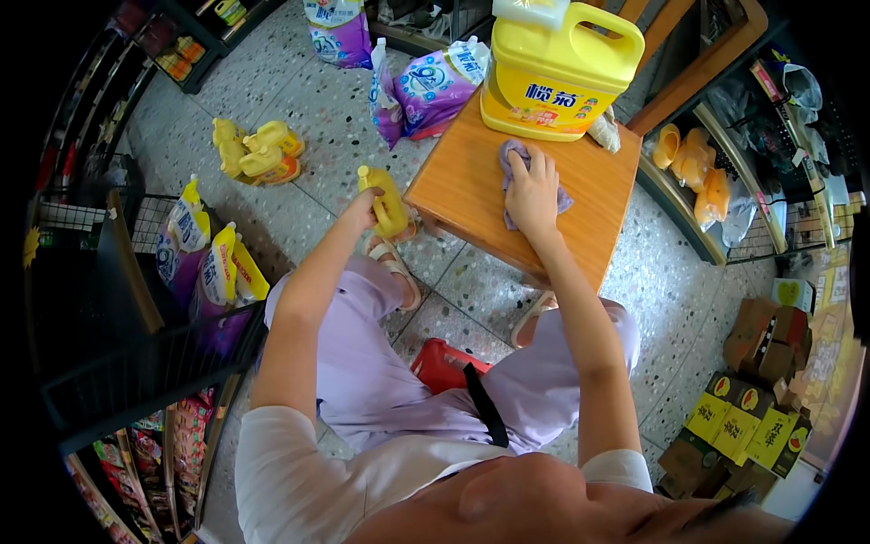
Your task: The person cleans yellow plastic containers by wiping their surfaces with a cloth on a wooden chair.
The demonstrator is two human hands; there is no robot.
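Observation:
My left hand point(363, 208) is closed around a yellow bottle with a handle point(390, 201), held over the floor to the left of the wooden chair. On the chair seat point(453, 177), my right hand point(532, 192) presses down on a crumpled purple cloth point(509, 161), fingers curled over it. Just behind the cloth stands a large yellow jug point(553, 72) with a moulded handle and a clear cap. A whitish crumpled item point(604, 132) lies by the jug's right corner.
Several small yellow bottles point(263, 154) stand on the speckled floor. Purple bags point(439, 86) lie behind the chair; more bags point(217, 272) are at left. Shelves point(739, 177) line the right, with cardboard boxes point(743, 417) below. A red stool point(444, 364) is beneath me.

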